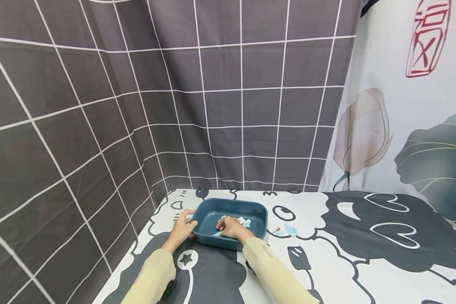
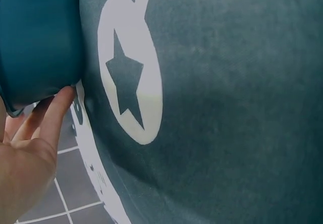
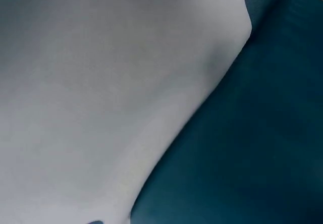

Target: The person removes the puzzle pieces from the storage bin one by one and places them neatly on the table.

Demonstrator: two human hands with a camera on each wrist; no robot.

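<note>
A dark teal rectangular basin (image 1: 228, 203) stands on the patterned cloth. At its left end my left hand (image 1: 183, 228) grips the rim, and in the left wrist view the fingers (image 2: 58, 114) lie against the outside wall. My right hand (image 1: 232, 228) is down inside the basin, fingers curled toward the bottom among small white and pale blue scraps (image 1: 247, 223). Its fingertips are hidden, so I cannot tell whether they pinch a scrap. The right wrist view shows only the basin's outer wall (image 3: 242, 133) and the cloth, with the hand out of sight.
Just right of the basin, a pale blue scrap (image 1: 290, 230) and a smaller one with a red mark (image 1: 278, 230) lie on the white cloth (image 1: 308, 211) with its black cartoon print. A dark grid curtain (image 1: 220, 105) hangs behind and to the left, a floral one (image 1: 380, 105) at the right.
</note>
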